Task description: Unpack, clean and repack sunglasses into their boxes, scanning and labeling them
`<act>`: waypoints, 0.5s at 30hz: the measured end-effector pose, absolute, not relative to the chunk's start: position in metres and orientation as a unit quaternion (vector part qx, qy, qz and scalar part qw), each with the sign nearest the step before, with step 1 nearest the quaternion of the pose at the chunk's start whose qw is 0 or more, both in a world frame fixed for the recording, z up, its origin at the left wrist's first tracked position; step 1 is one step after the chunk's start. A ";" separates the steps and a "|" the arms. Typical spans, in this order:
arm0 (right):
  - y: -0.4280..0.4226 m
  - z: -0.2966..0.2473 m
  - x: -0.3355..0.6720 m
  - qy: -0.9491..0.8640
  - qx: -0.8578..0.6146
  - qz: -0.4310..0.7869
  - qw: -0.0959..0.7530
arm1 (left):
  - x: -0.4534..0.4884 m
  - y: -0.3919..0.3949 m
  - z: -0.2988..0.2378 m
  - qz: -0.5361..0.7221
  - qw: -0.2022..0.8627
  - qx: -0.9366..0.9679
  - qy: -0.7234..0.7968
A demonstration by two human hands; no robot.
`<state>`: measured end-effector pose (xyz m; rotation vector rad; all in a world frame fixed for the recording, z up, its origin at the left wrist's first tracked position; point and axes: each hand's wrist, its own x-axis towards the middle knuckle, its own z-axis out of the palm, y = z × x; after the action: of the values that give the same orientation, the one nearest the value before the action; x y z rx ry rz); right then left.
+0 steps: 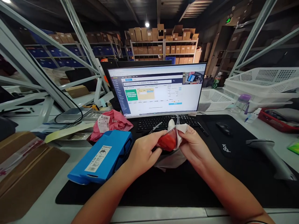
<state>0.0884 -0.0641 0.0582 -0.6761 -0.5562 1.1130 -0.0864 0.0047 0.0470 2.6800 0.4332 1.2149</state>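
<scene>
Above the black desk mat, a pair of glasses with red lenses [167,141] is held between both hands. My left hand [146,149] is closed on the left side of the glasses, thumb below and fingers above. Pinched in my right hand [192,140] is a white cloth [182,128] with a zigzag edge, wrapped over the right end of the lens. A thin temple arm sticks up past the left fingers. Below the glasses lies some whitish material [170,161], partly hidden by the hands. To the left, a blue box [105,155] bears a label picturing glasses.
A monitor [158,93] and a keyboard [151,123] stand ahead. On the right are a mouse [223,128], a barcode scanner [271,155], white baskets [261,79] and a red tray [277,121]. A pink bag [114,121] and a cardboard box [28,174] lie left.
</scene>
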 end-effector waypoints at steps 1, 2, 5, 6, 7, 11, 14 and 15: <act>-0.063 0.057 0.087 -0.249 -0.304 0.517 0.760 | -0.087 0.005 0.047 0.411 0.078 0.897 0.146; -0.061 0.055 0.085 -0.248 -0.297 0.520 0.761 | -0.088 0.006 0.047 0.415 0.074 0.895 0.147; -0.055 0.052 0.088 -0.278 -0.305 0.524 0.745 | -0.090 0.009 0.048 0.418 0.083 0.890 0.163; -0.054 0.052 0.093 -0.299 -0.322 0.524 0.730 | -0.092 0.011 0.050 0.414 0.095 0.890 0.169; -0.054 0.053 0.099 -0.327 -0.348 0.516 0.711 | -0.094 0.014 0.052 0.407 0.109 0.890 0.175; -0.068 0.065 0.138 -0.489 -0.479 0.363 0.632 | -0.108 0.025 0.064 0.412 0.154 0.876 0.200; -0.091 0.074 0.162 -0.517 -0.545 0.157 0.641 | -0.118 0.027 0.072 0.420 0.161 0.873 0.190; -0.099 0.075 0.166 -0.497 -0.556 0.083 0.661 | -0.120 0.027 0.074 0.413 0.164 0.878 0.178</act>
<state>0.1661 -0.0989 0.0754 -1.2571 -1.1248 0.1885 -0.1196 0.0269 0.0737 2.5023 0.5081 1.1783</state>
